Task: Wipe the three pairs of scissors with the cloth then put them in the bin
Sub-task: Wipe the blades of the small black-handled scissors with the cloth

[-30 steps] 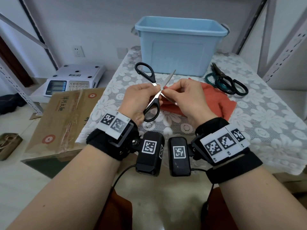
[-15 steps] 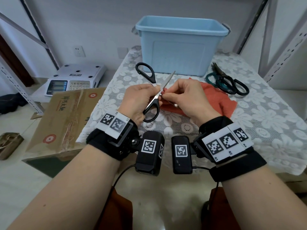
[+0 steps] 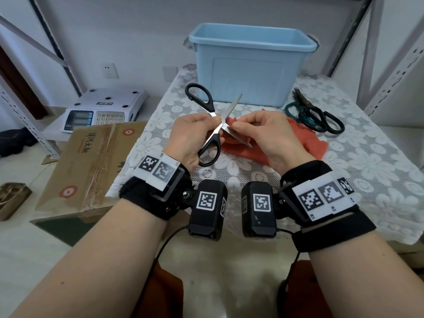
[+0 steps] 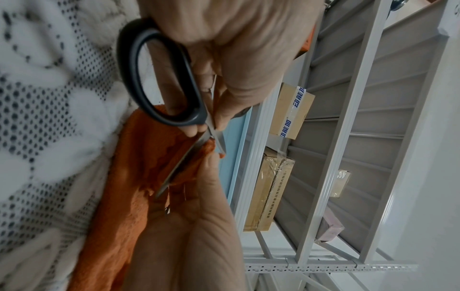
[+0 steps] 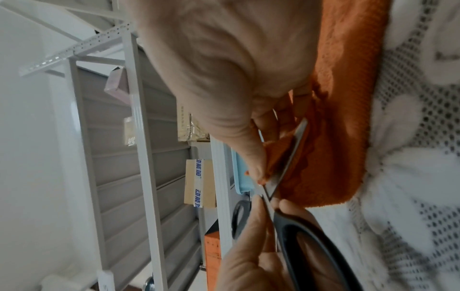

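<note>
Left hand (image 3: 191, 136) grip on black scissors (image 3: 212, 125), cloth (image 3: 307, 141) half-hidden

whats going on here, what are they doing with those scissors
A person is cleaning black-handled scissors: the left hand grips them open at the pivot while the right hand pinches the orange cloth around one blade. Two more pairs lie on the table beside the blue bin, not yet binned.

Storeroom, metal shelving (image 4: 353, 137), taped cartons (image 4: 291, 112)
</note>
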